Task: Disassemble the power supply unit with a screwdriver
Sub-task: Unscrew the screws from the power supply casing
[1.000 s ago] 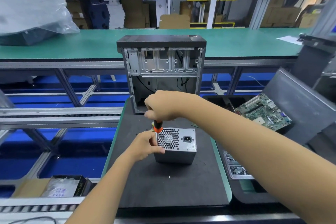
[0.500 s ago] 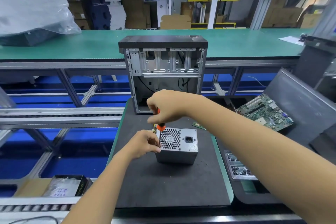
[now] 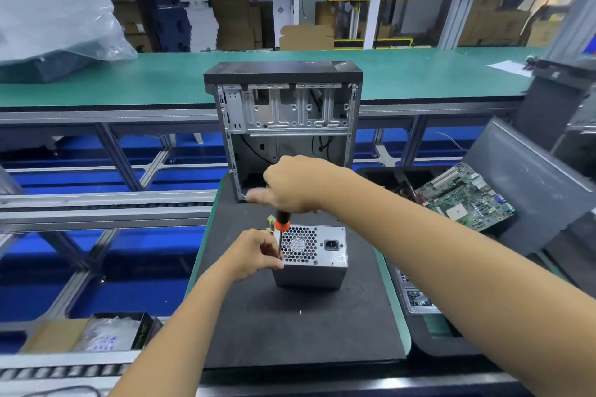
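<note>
A grey metal power supply unit [image 3: 317,259] stands on the black foam mat [image 3: 290,329], its fan grille and power socket facing up. My right hand [image 3: 298,185] grips the top of a screwdriver [image 3: 282,222] with a black and orange handle, held upright over the unit's left top edge. One finger of that hand is blurred, sticking out to the left. My left hand [image 3: 253,255] pinches the screwdriver's thin shaft against the unit's left top corner. The tip is hidden behind my fingers.
An open, empty computer case [image 3: 285,126] stands upright at the mat's far end. A green motherboard [image 3: 467,195] leans in a dark tray at the right, with a grey panel [image 3: 529,177] behind it. A cardboard box with bagged parts [image 3: 96,333] sits lower left.
My right hand has turned on the screwdriver handle, with a finger now swinging out to the left. The left hand stays at the shaft and the unit has not moved on the mat.
</note>
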### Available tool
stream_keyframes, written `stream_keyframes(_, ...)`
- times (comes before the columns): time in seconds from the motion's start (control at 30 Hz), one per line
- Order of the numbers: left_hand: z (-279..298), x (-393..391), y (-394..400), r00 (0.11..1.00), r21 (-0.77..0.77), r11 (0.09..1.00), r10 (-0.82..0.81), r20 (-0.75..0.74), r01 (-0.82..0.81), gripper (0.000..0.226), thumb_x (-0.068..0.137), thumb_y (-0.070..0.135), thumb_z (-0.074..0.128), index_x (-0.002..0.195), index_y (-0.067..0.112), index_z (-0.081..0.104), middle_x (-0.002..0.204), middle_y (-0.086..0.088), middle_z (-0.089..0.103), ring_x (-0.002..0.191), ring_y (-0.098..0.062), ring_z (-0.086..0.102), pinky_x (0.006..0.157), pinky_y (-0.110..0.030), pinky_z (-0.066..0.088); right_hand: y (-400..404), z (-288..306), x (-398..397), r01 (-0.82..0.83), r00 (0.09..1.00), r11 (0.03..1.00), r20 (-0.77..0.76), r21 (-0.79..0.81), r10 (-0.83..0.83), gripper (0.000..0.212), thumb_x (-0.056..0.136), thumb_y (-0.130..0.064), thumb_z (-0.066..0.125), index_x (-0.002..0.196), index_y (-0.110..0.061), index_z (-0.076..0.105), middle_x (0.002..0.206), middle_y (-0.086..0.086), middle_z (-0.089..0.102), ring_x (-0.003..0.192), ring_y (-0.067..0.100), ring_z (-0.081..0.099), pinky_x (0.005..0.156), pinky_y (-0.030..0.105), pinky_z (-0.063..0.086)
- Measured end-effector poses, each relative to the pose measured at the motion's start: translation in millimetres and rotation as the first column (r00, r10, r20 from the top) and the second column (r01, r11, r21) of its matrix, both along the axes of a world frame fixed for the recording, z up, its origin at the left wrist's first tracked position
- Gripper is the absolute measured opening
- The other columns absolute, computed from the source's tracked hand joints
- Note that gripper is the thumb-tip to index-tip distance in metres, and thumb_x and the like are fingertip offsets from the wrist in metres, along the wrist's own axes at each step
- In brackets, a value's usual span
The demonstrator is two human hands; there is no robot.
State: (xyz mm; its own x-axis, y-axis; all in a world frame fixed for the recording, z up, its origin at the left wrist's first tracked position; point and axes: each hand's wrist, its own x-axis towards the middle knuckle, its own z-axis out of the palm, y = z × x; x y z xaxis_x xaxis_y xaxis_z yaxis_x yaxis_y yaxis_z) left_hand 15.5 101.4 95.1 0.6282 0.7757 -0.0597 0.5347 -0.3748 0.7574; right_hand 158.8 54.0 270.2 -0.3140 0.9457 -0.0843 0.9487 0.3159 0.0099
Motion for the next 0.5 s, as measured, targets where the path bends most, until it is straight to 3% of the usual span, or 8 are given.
stream_keyframes(0.07, -2.0, -0.8, 0.3, 1.000, -0.004, 1.000, -0.003, 0.008, 0.003, 0.019, 0.067, 0.010, 0.083, 0.061, 0.012, 0.066, 0.072, 0.007, 0.068, 0.070, -0.012, 0.066, 0.068, -0.029, 0.055, 0.7, -0.4, -1.9, -0.025, 0.999, 1.000, 0.020, 0.010, 0.024, 0.036, 0.101, -0.037, 0.039, 0.071, -0.018, 0.045, 0.070, 0.002, 0.048, 0.063, 0.021, 0.050, 0.048, 0.029, 0.031)
stream_keyframes(0.13, -4.5, -0.7, -0.5, 1.000, -0.003, 1.000, -0.007, 0.019, 0.008, 0.018, 0.067, 0.012, 0.083, 0.066, 0.008, 0.066, 0.070, 0.009, 0.068, 0.067, -0.008, 0.064, 0.064, -0.023, 0.052, -0.4, 2.4, -1.0, -0.078, 0.992, 0.995, -0.101, -0.066, 0.071, 0.012, 0.093, -0.026, 0.052, 0.090, -0.014, 0.053, 0.077, -0.001, 0.052, 0.071, 0.019, 0.051, 0.051, 0.029, 0.033)
stream_keyframes(0.23, -6.9, -0.6, -2.3, 1.000, 0.006, 1.000, 0.028, 0.014, -0.028, 0.017, 0.067, 0.017, 0.084, 0.070, 0.011, 0.068, 0.067, 0.006, 0.067, 0.064, -0.011, 0.062, 0.061, -0.025, 0.050, -4.1, 7.3, 2.5, -0.142, 0.956, 0.970, -0.282, -0.198, 0.083, 0.028, 0.077, -0.011, 0.066, 0.102, -0.016, 0.055, 0.082, -0.008, 0.054, 0.076, 0.013, 0.051, 0.054, 0.026, 0.036)
stream_keyframes(0.3, -7.9, -0.2, -2.4, 0.999, 0.006, 0.999, 0.036, 0.010, -0.036, 0.018, 0.068, 0.019, 0.084, 0.071, 0.012, 0.067, 0.068, 0.007, 0.067, 0.066, -0.011, 0.062, 0.062, -0.025, 0.050, -5.4, 4.5, 1.4, -0.126, 0.960, 0.978, -0.269, -0.169, 0.078, 0.020, 0.079, -0.023, 0.068, 0.093, -0.017, 0.055, 0.079, -0.008, 0.054, 0.077, 0.017, 0.053, 0.054, 0.026, 0.036)
stream_keyframes(0.4, -7.8, 0.2, -3.9, 0.999, 0.010, 0.999, 0.031, 0.033, -0.031, 0.022, 0.068, 0.015, 0.084, 0.070, 0.006, 0.064, 0.070, 0.010, 0.066, 0.068, -0.011, 0.062, 0.065, -0.027, 0.051, -2.6, 0.0, 0.3, 0.041, 0.998, 0.999, -0.053, -0.014, -0.042, 0.049, 0.091, -0.061, 0.046, 0.072, -0.015, 0.050, 0.067, -0.002, 0.051, 0.062, 0.016, 0.051, 0.050, 0.027, 0.033)
stream_keyframes(0.5, -6.6, 0.0, -4.9, 0.999, 0.019, 0.999, 0.031, 0.028, -0.032, 0.022, 0.068, 0.013, 0.084, 0.071, 0.004, 0.063, 0.072, 0.008, 0.065, 0.069, -0.011, 0.062, 0.066, -0.026, 0.051, 1.0, 0.7, 1.2, 0.028, 0.999, 0.999, -0.028, -0.036, -0.029, 0.040, 0.098, -0.042, 0.044, 0.075, -0.011, 0.054, 0.075, 0.006, 0.058, 0.065, 0.022, 0.056, 0.051, 0.029, 0.035)
